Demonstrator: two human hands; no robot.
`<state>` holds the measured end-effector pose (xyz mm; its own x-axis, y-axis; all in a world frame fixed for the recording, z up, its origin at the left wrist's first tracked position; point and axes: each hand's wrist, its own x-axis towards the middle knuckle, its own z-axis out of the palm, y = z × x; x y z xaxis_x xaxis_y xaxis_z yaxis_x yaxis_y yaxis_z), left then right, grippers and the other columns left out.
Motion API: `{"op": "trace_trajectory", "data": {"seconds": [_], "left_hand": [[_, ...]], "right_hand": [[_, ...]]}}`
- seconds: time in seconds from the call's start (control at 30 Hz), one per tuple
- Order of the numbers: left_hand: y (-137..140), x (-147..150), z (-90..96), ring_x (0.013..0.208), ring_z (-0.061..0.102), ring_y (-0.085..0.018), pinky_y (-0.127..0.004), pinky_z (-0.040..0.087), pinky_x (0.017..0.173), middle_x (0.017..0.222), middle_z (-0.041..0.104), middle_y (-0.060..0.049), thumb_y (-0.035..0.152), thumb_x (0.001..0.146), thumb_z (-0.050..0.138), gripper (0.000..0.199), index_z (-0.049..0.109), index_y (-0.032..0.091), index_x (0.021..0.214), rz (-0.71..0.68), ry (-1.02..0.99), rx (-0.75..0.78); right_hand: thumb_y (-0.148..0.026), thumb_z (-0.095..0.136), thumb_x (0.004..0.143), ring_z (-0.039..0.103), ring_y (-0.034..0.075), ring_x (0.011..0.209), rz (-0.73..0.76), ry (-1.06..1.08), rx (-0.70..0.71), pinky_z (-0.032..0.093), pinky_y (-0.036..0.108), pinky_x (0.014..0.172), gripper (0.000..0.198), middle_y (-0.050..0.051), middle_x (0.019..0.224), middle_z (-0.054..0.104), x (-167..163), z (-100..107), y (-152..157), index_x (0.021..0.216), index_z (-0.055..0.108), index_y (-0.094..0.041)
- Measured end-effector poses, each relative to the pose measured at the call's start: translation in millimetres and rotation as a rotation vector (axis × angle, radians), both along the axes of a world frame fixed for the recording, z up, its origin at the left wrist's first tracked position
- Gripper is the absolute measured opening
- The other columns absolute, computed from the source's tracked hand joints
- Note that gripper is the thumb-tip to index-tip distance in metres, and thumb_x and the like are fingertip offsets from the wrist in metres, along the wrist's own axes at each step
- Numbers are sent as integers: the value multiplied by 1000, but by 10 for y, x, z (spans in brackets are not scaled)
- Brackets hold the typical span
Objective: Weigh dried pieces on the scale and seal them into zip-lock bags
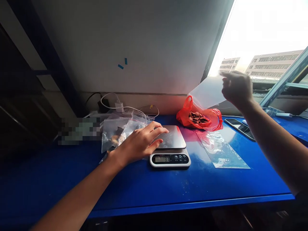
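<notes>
The left hand (141, 142) lies flat with its fingers (157, 131) spread and holding nothing, their tips resting on the left edge of the scale (171, 146). The right hand (237, 88) is raised well above the table (168, 189), its fingers pinched on the upper edge of an empty clear bag (208, 94) that hangs down to the left, just over the red bag (199, 118).

To do this well, I'd judge the bag wants its mouth opened before anything goes in, and the left fingers should come off the metal plate, since any press on it would upset the reading on the display (163, 158).

Counting: one scale. One red bag, open, with dark pieces inside, below the right fingers. One clear bag in the right fingers and one more flat bag (222, 149) lying on the table to the right of the scale. A heap of filled bags (120, 131) sits just behind the left fingers; at least three, though the overlap makes an exact count unsure. One phone (240, 128) lies under the right forearm, and one white charger (118, 105) is plugged in by the wall.
</notes>
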<state>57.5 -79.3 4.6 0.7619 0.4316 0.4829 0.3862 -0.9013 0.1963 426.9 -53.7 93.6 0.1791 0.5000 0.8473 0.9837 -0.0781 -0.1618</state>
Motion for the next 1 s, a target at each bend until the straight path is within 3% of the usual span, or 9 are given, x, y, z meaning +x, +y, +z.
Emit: {"op": "trace_trajectory", "data": {"seconds": [0.13, 0.23, 0.33, 0.4, 0.53, 0.63, 0.77, 0.9, 1.0], "left_hand": [[-18, 12, 8, 86, 63, -15, -29, 55, 75, 110, 62, -6, 16, 92, 51, 25, 56, 21, 115, -31, -75, -108], [-41, 33, -7, 96, 63, -18, -32, 56, 78, 116, 61, -8, 31, 93, 54, 31, 51, 22, 123, 10, -191, -254], [-76, 57, -2, 114, 58, -24, -38, 55, 89, 134, 53, -13, 49, 91, 54, 56, 37, 23, 138, 1, -301, -427], [-98, 73, 24, 114, 58, -24, -38, 54, 90, 134, 53, -16, 52, 92, 52, 63, 30, 22, 142, -23, -354, -553], [-83, 75, 89, 80, 65, -18, -30, 55, 68, 94, 68, -9, 46, 92, 54, 39, 50, 20, 120, 15, -510, -747], [-15, 35, 122, 56, 53, -11, -22, 44, 49, 69, 60, 0, 43, 85, 64, 27, 59, 21, 100, 55, -650, -811], [32, -20, 150, 44, 36, -7, -19, 29, 39, 51, 43, 6, 47, 80, 69, 31, 66, 20, 94, 24, -483, -910], [-13, -23, 168, 41, 31, -6, -19, 23, 38, 52, 43, 6, 50, 84, 63, 32, 68, 18, 90, -18, -262, -973], [-66, -15, 196, 43, 34, -6, -18, 23, 39, 59, 49, 3, 47, 88, 59, 31, 69, 17, 89, -24, -156, -961]], "right_hand": [[-14, 51, 86, 62, 11, 55, 329, 335, 300, 43, 25, 51, 33, 8, 74, 64, -290, -122, -389, 114, 68, -12], [-12, 54, 84, 64, 14, 53, 596, 552, 379, 49, 28, 47, 29, 5, 70, 63, -662, -343, -696, 111, 64, -15], [-20, 60, 84, 66, 17, 56, 826, 724, 231, 53, 31, 48, 20, 5, 73, 66, -980, -545, -881, 105, 61, -18], [-23, 61, 86, 66, 17, 57, 884, 770, 176, 53, 30, 48, 18, 4, 74, 66, -1120, -629, -946, 104, 58, -20], [-30, 61, 87, 67, 17, 63, 946, 893, -8, 54, 32, 55, 20, 2, 79, 66, -1210, -696, -1018, 105, 53, -25], [-44, 57, 87, 66, 18, 69, 1033, 978, -178, 54, 35, 63, 21, 4, 80, 65, -1130, -702, -994, 95, 57, -25], [-60, 35, 91, 61, 17, 65, 1127, 1074, -421, 49, 33, 60, 50, 6, 70, 62, -1000, -748, -851, 85, 64, -21], [-45, 57, 86, 56, 13, 61, 1052, 873, -648, 43, 26, 55, 28, 2, 68, 61, -1094, -856, -793, 78, 65, -19], [-40, 58, 85, 54, 11, 60, 1093, 802, -719, 43, 23, 56, 25, 0, 64, 57, -1255, -894, -852, 71, 62, -19]]}}
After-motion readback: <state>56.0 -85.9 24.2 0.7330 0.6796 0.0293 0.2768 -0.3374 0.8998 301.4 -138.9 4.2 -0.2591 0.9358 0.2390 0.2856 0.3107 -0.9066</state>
